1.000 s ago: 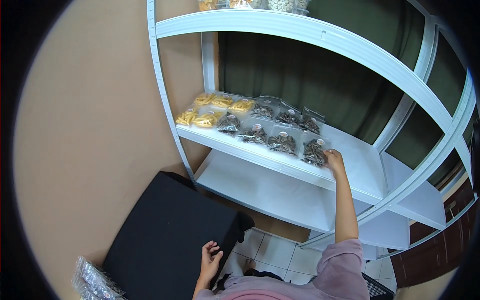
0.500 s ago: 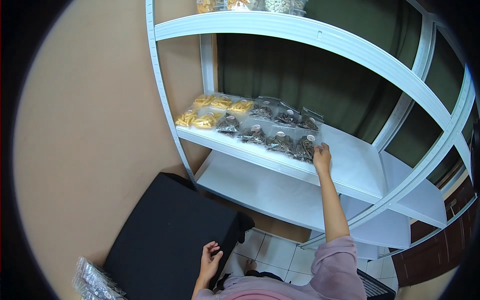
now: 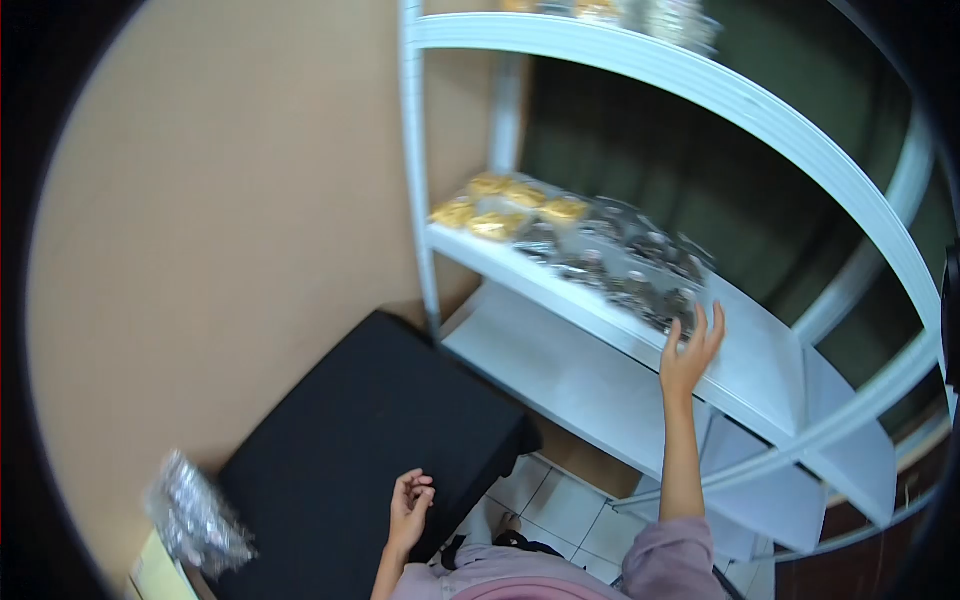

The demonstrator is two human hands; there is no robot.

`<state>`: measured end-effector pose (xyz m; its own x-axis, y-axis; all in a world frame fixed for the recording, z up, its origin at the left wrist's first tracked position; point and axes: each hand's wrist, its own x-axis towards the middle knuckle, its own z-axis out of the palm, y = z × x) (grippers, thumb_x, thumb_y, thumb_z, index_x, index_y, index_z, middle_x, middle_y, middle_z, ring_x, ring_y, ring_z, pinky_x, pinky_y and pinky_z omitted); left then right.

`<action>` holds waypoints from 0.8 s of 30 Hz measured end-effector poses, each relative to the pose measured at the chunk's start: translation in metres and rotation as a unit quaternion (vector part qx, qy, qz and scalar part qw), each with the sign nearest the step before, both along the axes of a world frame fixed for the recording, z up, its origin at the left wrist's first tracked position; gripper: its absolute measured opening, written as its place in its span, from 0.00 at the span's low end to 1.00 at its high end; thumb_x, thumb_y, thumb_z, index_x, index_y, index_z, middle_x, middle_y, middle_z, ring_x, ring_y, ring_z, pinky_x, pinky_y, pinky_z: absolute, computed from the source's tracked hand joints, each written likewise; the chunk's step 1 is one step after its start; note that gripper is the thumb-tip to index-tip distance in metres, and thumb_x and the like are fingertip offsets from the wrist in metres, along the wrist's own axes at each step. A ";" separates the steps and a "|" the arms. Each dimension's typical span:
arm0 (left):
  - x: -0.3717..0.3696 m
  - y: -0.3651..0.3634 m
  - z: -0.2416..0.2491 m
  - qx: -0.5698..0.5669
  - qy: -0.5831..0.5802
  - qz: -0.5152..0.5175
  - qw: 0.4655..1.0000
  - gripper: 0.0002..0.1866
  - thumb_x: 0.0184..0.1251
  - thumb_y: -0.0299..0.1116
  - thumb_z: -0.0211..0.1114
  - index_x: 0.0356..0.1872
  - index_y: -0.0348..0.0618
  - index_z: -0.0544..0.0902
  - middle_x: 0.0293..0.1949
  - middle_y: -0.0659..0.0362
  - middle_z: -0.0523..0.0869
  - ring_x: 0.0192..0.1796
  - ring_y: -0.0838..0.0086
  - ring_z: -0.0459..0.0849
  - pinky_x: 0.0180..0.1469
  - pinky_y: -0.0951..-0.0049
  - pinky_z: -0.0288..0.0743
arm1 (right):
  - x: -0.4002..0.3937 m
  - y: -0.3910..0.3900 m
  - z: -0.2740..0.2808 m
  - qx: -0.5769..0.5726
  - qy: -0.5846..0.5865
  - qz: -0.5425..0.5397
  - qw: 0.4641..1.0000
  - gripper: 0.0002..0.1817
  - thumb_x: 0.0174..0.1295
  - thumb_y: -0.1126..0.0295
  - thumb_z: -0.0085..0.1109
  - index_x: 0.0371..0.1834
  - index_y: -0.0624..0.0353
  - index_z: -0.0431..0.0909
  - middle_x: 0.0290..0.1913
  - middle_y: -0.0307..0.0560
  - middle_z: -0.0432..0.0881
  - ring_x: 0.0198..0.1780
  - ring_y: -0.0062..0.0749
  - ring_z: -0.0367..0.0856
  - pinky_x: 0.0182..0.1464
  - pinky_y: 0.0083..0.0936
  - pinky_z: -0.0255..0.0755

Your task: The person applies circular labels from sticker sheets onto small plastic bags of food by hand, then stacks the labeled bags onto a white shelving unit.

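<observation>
beige wall [image 3: 230, 200], black box [image 3: 370, 430], tiled floor [image 3: 560, 505], silvery packet pile [image 3: 195, 515], dark curtain [image 3: 640, 150]

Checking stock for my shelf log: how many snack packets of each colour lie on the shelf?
Yellow packets: 5
Dark packets: too blurred to count singly
Total: 5 that can be counted, plus the dark ones

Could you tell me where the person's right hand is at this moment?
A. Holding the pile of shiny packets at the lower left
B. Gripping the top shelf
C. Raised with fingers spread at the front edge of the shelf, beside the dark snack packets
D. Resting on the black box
C: the right hand is lifted with fingers spread at the edge of the white shelf, next to the dark snack packets, holding nothing.
</observation>
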<state>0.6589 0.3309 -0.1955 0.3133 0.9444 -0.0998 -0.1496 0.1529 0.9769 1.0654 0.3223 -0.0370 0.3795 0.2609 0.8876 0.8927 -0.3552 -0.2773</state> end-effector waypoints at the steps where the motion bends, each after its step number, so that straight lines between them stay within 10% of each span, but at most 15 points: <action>1: -0.012 0.000 0.000 0.019 0.009 0.039 0.999 0.19 0.58 0.24 0.57 0.51 0.40 0.65 0.42 0.60 0.72 0.37 0.82 0.71 0.39 0.83 0.68 | -0.024 0.003 -0.010 -0.011 -0.007 0.046 0.999 0.20 0.51 0.73 0.55 0.50 0.61 0.68 0.58 0.60 0.61 0.62 0.54 0.56 0.63 0.49 0.45; 9: -0.147 -0.020 0.003 0.100 0.160 0.464 0.865 0.23 0.52 0.22 0.59 0.51 0.41 0.66 0.43 0.59 0.70 0.41 0.78 0.69 0.39 0.80 0.65 | -0.256 0.001 -0.137 -0.269 0.036 0.454 0.849 0.12 0.46 0.75 0.56 0.37 0.57 0.75 0.55 0.56 0.65 0.60 0.54 0.59 0.62 0.52 0.49; 15: -0.277 -0.056 0.011 0.117 0.416 0.681 0.591 0.32 0.48 0.28 0.65 0.54 0.36 0.60 0.52 0.50 0.61 0.51 0.61 0.63 0.51 0.63 0.60 | -0.360 -0.029 -0.149 -0.314 0.054 0.628 0.710 0.12 0.48 0.73 0.56 0.38 0.56 0.76 0.54 0.53 0.67 0.60 0.46 0.62 0.62 0.46 0.52; 24: -0.311 -0.041 -0.005 0.031 0.545 0.542 0.639 0.54 0.30 0.44 0.76 0.58 0.32 0.52 0.49 0.47 0.65 0.52 0.56 0.62 0.55 0.57 0.54 | -0.388 -0.037 -0.158 -0.338 0.065 0.606 0.717 0.11 0.46 0.74 0.56 0.35 0.58 0.76 0.52 0.53 0.67 0.57 0.48 0.64 0.60 0.46 0.54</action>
